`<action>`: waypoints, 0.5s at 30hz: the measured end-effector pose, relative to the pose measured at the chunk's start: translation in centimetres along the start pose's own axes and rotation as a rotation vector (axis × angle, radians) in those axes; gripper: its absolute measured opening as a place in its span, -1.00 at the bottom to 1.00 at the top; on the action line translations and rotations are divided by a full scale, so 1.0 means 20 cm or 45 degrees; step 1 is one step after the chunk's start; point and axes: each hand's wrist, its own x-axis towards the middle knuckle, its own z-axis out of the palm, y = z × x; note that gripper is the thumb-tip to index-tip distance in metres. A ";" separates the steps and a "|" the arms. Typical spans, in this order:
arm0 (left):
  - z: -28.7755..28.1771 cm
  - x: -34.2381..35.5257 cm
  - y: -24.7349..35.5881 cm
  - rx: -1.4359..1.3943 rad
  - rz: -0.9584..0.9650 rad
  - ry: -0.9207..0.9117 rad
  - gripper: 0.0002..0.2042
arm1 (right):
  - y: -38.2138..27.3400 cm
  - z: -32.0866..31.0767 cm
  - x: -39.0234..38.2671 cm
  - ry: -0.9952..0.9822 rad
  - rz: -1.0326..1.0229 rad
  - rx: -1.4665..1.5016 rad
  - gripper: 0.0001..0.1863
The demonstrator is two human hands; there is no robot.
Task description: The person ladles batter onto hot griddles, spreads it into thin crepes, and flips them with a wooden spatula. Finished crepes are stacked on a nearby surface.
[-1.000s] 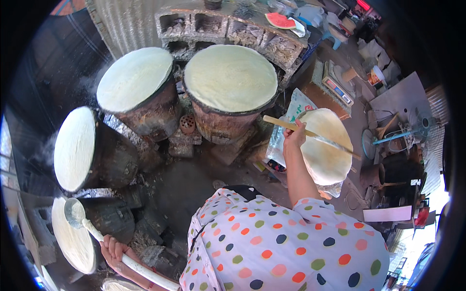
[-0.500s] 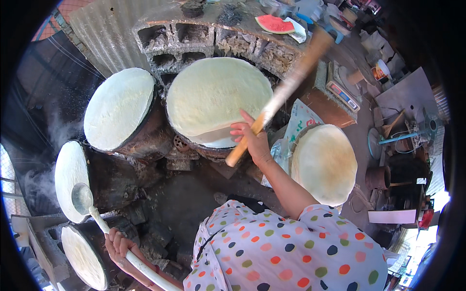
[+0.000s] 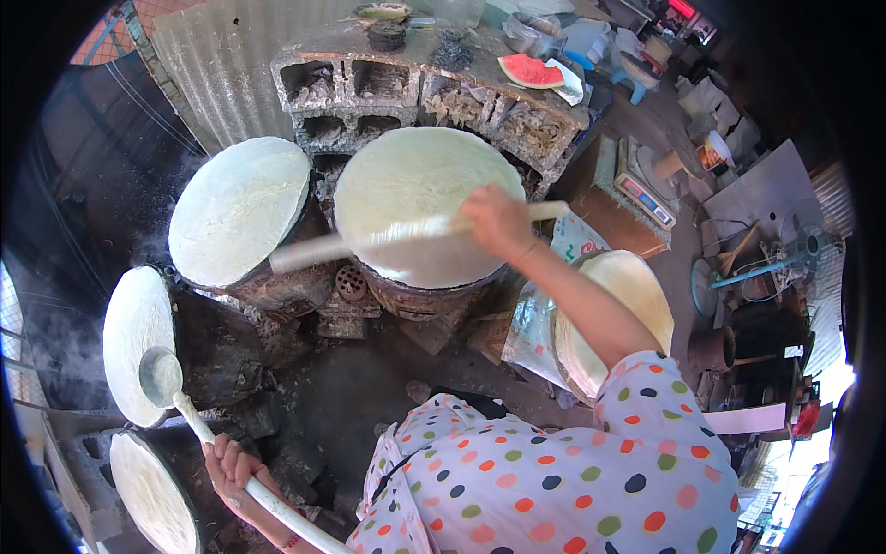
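Observation:
My right hand (image 3: pixel 499 222) is wrapped round a long wooden stick (image 3: pixel 397 234), held nearly level above the middle round griddle. A thin pale round sheet (image 3: pixel 426 166) covers that griddle's top. My left hand (image 3: pixel 233 469) grips the white handle of a long ladle (image 3: pixel 162 374). The ladle's bowl lies over the pale sheet (image 3: pixel 134 323) on the left griddle; I cannot tell whether it touches. Another sheet-covered griddle (image 3: pixel 242 208) stands between these two, and one more (image 3: pixel 152 489) is at the lower left. Right of the middle griddle, a stack of round pale sheets (image 3: pixel 641 291) sits partly behind my right forearm.
Behind the griddles runs a concrete-block ledge (image 3: pixel 383 85) with a watermelon slice (image 3: pixel 531 71) on it. A scale (image 3: pixel 646 194) stands at the right, with a fan (image 3: pixel 810 245) farther out. Steam rises at the left. A clear plastic bag (image 3: pixel 535 323) lies beside the stack.
The wooden stick has swung from a steep slant on the right to nearly level across the middle griddle. My right hand has moved up and slightly right. The ladle has barely moved.

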 end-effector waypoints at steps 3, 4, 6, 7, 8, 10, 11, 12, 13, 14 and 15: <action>0.03 0.00 -0.02 0.084 0.082 0.132 -0.80 | 0.16 -0.25 0.19 0.162 0.262 0.017 -0.89; 0.05 0.00 -0.01 0.067 0.064 0.153 -0.80 | 0.19 -0.36 0.22 0.225 0.455 0.124 -0.83; 0.07 0.02 -0.02 0.033 0.016 0.191 -0.80 | 0.33 -0.50 0.23 0.345 0.743 0.331 -0.75; 0.06 0.03 -0.02 0.016 -0.045 0.155 -0.80 | 0.45 -0.58 0.19 0.404 0.845 0.426 -0.73; 0.04 0.06 -0.02 -0.005 -0.120 0.119 -0.80 | 0.59 -0.64 0.12 0.550 0.909 0.503 -0.72; 0.05 0.09 -0.05 -0.022 -0.224 0.089 -0.79 | 0.77 -0.77 -0.07 0.834 1.066 0.650 -0.69; 0.08 0.09 -0.07 -0.017 -0.234 0.102 -0.78 | 0.79 -0.83 -0.16 0.972 1.171 0.718 -0.67; 0.12 0.10 -0.09 -0.012 -0.246 0.114 -0.77 | 0.80 -0.89 -0.26 1.173 1.168 0.698 -0.66; 0.14 0.10 -0.11 -0.001 -0.266 0.129 -0.77 | 0.84 -0.94 -0.39 1.252 1.287 0.748 -0.65; 0.11 0.13 -0.11 0.008 -0.359 0.021 -0.83 | 0.89 -0.97 -0.56 1.331 1.416 0.782 -0.64; 0.08 0.13 -0.11 0.606 -0.161 0.047 -0.85 | 0.93 -0.99 -0.72 1.415 1.542 0.817 -0.62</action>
